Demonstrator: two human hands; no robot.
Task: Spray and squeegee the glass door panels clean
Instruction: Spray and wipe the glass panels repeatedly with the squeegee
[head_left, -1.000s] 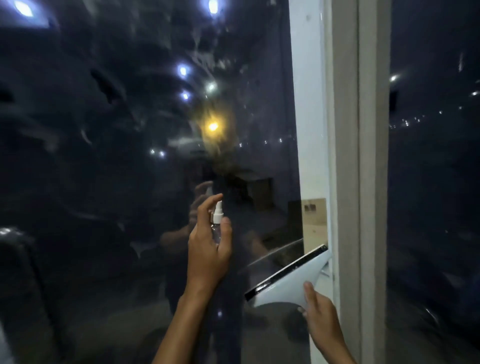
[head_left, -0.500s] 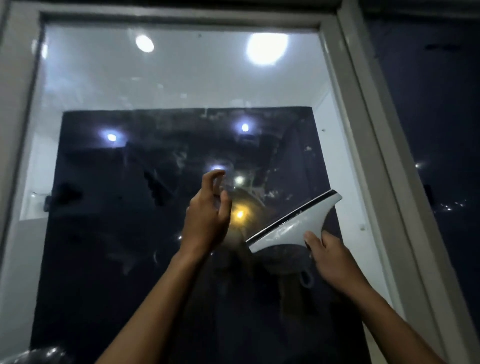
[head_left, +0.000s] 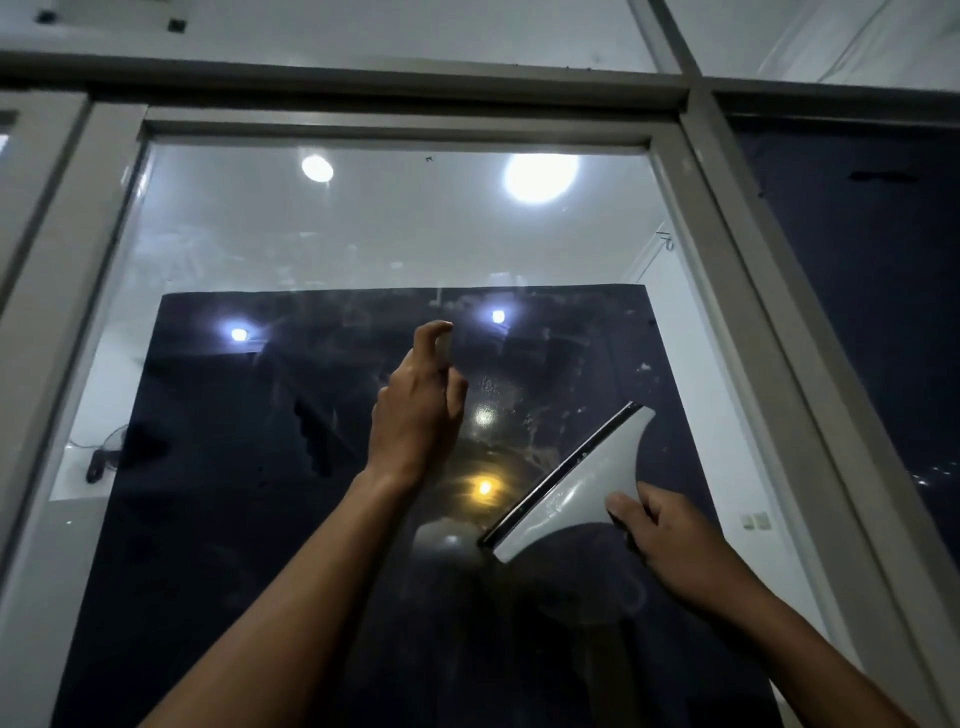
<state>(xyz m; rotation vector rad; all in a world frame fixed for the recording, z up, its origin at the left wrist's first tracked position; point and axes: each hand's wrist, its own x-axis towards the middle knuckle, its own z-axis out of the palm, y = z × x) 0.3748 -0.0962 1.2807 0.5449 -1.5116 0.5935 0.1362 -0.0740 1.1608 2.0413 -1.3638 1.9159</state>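
Left hand (head_left: 418, 415) raised against the middle of the glass door panel (head_left: 249, 249), fingers curled round a small spray bottle (head_left: 445, 349) (mostly hidden behind the hand), forefinger hooked over its top. Right hand (head_left: 670, 540) lower and nearer the panel's right edge, gripping the handle end of a pale squeegee (head_left: 576, 486), its dark blade tilted up to the right. Fine droplets (head_left: 491, 387) on the glass just right of the left hand, grey door frame (head_left: 727, 249) all round.

A pale grey squeegee (head_left: 587, 488) edged with a black blade is seen at 4 o'clock; the glass (head_left: 249, 467) is dark navy, smeared whitish, within a grey frame (head_left: 727, 218).
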